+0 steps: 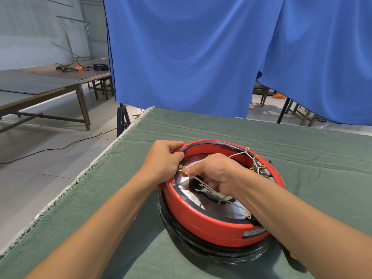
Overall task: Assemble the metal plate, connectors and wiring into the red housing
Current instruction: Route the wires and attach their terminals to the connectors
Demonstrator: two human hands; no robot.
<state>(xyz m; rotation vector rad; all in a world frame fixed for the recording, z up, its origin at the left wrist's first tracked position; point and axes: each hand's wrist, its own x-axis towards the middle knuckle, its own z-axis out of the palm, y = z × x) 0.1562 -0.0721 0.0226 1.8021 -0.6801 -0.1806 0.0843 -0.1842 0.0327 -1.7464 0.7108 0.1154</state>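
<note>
The head view looks down on a counter [221,125] covered with green cloth, where the red housing [203,220] sits on a black ring-shaped base [201,248], a little right of the middle. Inside the housing lies the shiny metal plate [193,200]. The left hand [165,158] holds the far-left rim of the housing, its fingers [177,156] curled over the edge beside small brass connectors [181,168]. The right hand [219,174] is inside the housing above the plate, its fingers closed on the white wiring [237,155], which stretches across to more brass connectors at the right rim. A blue curtain [201,57] hangs behind the counter.
</note>
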